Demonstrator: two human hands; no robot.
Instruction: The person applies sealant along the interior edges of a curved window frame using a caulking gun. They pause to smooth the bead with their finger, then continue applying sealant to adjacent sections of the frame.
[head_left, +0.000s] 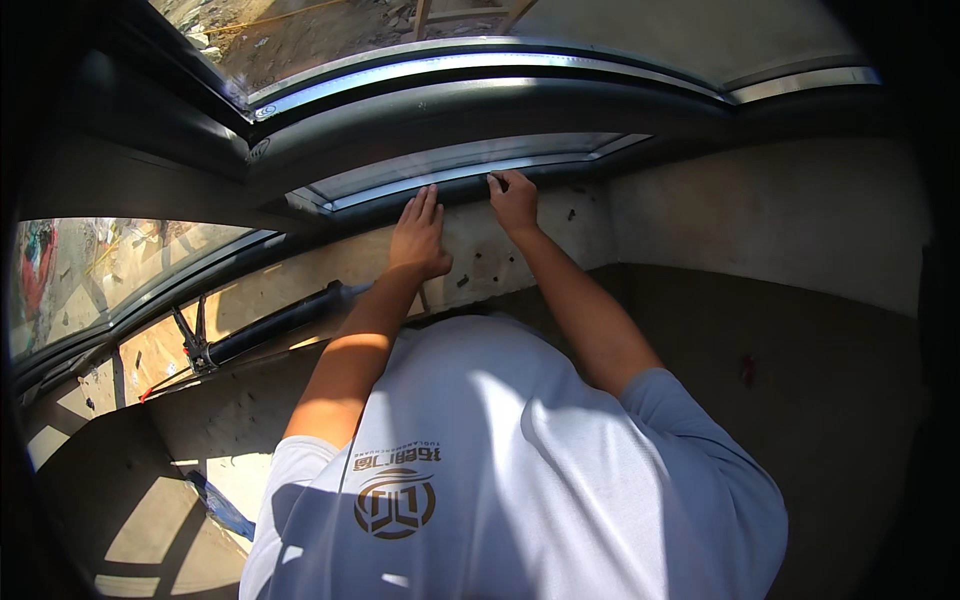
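Both my arms reach up to the lower edge of a dark window frame. My left hand lies flat on the concrete ledge, its straight fingertips touching a black sealing strip that runs along the bottom of the glass. Just to the right, my right hand has its fingers curled onto the same strip, pinching its edge. My white printed shirt fills the lower middle of the view.
A long black tube-shaped tool with a metal handle lies on the sill at the left. Sunlit window glass curves away to the left. A blue object lies on the floor below. A plastered wall stands to the right.
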